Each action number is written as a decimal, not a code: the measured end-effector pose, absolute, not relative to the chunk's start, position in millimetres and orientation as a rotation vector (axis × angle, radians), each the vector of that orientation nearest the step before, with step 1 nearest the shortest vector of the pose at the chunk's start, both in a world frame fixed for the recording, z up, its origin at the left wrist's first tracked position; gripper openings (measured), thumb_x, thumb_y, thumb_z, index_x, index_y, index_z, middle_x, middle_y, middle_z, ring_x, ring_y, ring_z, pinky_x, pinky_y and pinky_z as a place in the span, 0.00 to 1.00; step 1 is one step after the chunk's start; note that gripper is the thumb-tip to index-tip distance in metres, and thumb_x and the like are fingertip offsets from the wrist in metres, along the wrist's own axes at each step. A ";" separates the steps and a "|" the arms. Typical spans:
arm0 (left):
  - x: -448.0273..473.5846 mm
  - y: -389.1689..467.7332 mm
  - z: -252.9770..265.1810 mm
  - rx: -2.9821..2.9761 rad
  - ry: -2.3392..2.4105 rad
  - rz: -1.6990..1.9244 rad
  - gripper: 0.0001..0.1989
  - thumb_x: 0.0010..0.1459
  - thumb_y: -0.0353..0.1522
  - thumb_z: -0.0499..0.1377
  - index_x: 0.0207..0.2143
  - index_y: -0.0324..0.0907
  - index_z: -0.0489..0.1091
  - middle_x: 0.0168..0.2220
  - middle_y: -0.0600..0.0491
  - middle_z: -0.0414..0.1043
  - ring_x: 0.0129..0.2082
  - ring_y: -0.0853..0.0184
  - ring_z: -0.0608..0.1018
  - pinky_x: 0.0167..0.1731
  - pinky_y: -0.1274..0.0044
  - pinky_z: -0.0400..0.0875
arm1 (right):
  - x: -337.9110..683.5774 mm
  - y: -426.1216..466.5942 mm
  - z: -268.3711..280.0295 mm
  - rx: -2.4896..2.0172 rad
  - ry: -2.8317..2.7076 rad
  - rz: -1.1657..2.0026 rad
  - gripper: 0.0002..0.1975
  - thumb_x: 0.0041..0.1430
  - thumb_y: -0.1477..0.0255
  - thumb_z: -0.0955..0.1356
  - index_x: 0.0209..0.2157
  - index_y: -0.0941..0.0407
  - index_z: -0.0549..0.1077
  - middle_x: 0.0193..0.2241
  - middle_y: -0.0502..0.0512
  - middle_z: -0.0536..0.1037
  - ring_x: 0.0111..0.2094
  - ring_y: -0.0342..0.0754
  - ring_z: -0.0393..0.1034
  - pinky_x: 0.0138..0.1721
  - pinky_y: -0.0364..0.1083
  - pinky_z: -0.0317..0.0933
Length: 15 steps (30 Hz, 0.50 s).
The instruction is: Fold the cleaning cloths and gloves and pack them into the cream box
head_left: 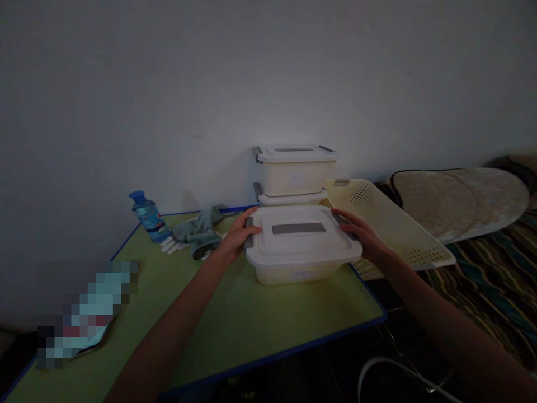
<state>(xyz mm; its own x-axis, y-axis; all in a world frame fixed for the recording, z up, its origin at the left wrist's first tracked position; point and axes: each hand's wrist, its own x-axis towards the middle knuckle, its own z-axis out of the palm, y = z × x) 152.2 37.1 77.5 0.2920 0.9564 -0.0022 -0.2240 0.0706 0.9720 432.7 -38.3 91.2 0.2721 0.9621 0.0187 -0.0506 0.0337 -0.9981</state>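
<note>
A lidded storage box (302, 252), cream with a white lid and a grey handle on top, is between my two hands over the table. My left hand (239, 235) grips its left end at the grey latch, thumb on the lid. At the right end, my right hand (363, 235) is closed around the other grey latch. Behind it stand two similar boxes, one on the other: the upper box (297, 173) and the lower box (291, 198), partly hidden by the held one. Whether the held box touches the tabletop I cannot tell.
On the green table (235, 336) with blue edging are a blue bottle (149, 218), a grey-green cloth (203, 229) and a blurred-out flat item (88, 316). A cream perforated basket (390, 224) sits to the right, beside a rolled beige bundle (461, 198) and striped fabric (499, 285).
</note>
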 end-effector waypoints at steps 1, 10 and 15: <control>152.4 36.8 77.5 1.132 0.839 1.073 0.35 0.35 0.23 0.60 0.51 0.41 0.62 0.44 0.52 0.69 0.34 0.70 0.72 0.31 0.81 0.68 | 433.4 -38.4 91.4 -1.257 -0.971 1.029 0.22 0.34 0.74 0.70 0.37 0.52 0.74 0.36 0.47 0.76 0.24 0.40 0.65 0.21 0.38 0.58; 141.6 43.1 76.8 1.088 0.840 1.030 0.38 0.34 0.23 0.61 0.53 0.40 0.61 0.38 0.54 0.71 0.26 0.72 0.71 0.25 0.82 0.66 | 447.9 -37.7 80.2 -1.118 -0.821 1.106 0.17 0.41 0.74 0.67 0.38 0.49 0.73 0.44 0.47 0.75 0.40 0.48 0.71 0.34 0.45 0.68; 142.0 43.2 75.9 1.127 0.771 0.994 0.39 0.33 0.25 0.62 0.53 0.41 0.60 0.42 0.52 0.70 0.30 0.71 0.72 0.29 0.81 0.66 | 437.7 -37.8 84.2 -1.294 -1.011 1.081 0.22 0.47 0.62 0.68 0.45 0.51 0.71 0.47 0.52 0.73 0.44 0.55 0.70 0.40 0.51 0.67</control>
<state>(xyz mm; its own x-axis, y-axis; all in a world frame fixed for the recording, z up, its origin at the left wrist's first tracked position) 142.0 43.2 75.9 0.3797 0.9250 -0.0142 -0.2440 0.1149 0.9629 437.7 -37.8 84.2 0.2154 0.9762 -0.0267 -0.0390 -0.0187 -0.9991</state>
